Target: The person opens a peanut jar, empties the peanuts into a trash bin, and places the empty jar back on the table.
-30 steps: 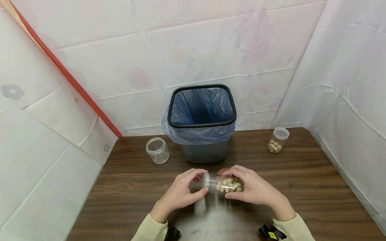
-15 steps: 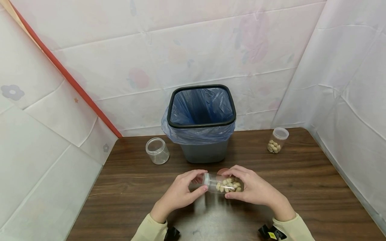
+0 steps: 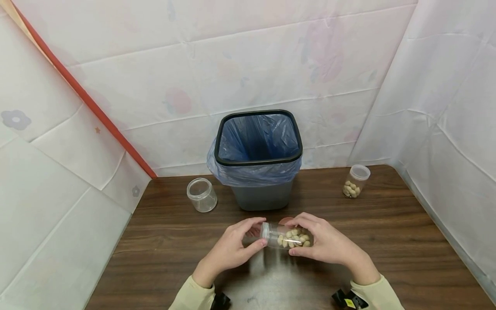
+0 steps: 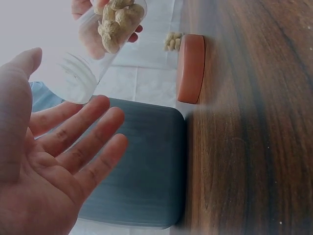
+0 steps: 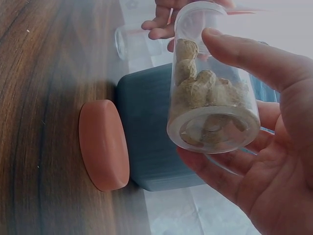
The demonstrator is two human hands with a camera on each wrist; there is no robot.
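A clear plastic jar (image 3: 273, 236) with peanuts (image 3: 293, 238) inside lies on its side between my two hands, tipped slightly. My right hand (image 3: 327, 241) grips its base end, thumb on the near side and fingers on the far side. My left hand (image 3: 232, 245) has its thumb and fingertips at opposite sides of the ridged clear end, the other fingers stretched out in the left wrist view. Just behind the jar a round salmon-coloured object (image 5: 103, 146) sits on the table, mostly covered in the head view.
A grey bin (image 3: 263, 196) with a black rim and blue liner stands at the back middle. Left of it is a wide clear jar (image 3: 203, 198). At the back right stands a second jar of peanuts (image 3: 352, 186) with a whitish top. Cloth walls surround the wooden table (image 3: 162, 254).
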